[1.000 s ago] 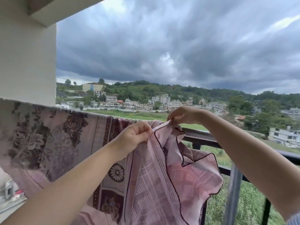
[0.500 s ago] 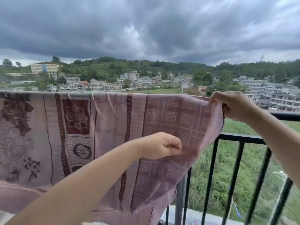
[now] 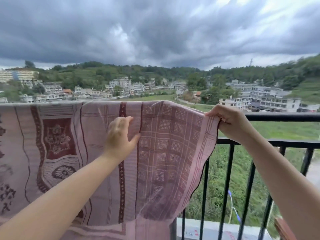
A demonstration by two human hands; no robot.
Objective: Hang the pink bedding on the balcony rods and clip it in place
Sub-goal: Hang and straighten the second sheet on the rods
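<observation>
Bedding: the pink bedding [image 3: 83, 153] hangs spread over the top balcony rod [image 3: 282, 117], its patterned face toward the camera, draping down past the lower rail [image 3: 277, 143].
Right hand: the right hand [image 3: 230, 122] pinches the sheet's upper right corner, fingers curled round the edge, right at the top rod.
Left hand: the left hand [image 3: 119, 135] lies against the cloth with fingers straight and spread, thumb out; blurred, so finer detail is lost.
Hands: apart, left one lower and further left.
Beyond: dark railing bars [image 3: 226, 187], grass, buildings, heavy cloud.
</observation>
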